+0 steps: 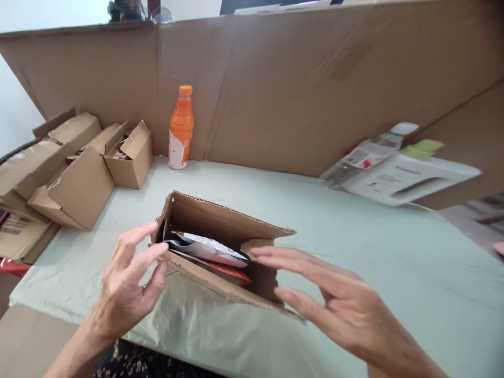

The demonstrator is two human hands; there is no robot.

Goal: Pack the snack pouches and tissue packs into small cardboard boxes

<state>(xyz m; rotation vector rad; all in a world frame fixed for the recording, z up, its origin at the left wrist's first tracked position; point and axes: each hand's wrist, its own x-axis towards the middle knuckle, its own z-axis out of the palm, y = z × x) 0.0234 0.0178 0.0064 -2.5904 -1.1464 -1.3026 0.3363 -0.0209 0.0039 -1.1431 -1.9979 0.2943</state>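
Note:
A brown cardboard box (232, 210) stands with its top open on the table, close to the front edge. Inside it are a white-and-grey packet (214, 251) and an orange-red packet (230, 271); their lower parts are hidden. My left hand (128, 273) is at the box's left end, fingers apart, the fingertips at the rim. At the right end is my right hand (326, 294), its fingers stretched over a small inner flap (255, 244) and the thumb apart by the near wall. Whether these right fingers press on the flap is hard to tell.
An orange bottle (181, 128) stands at the back by a tall cardboard wall (275, 100). Several cardboard boxes (84, 186) crowd the left side. At the back right lean a clear bottle (362, 157) and a white jug (409, 178). A pale green cloth (354, 226) covers the table.

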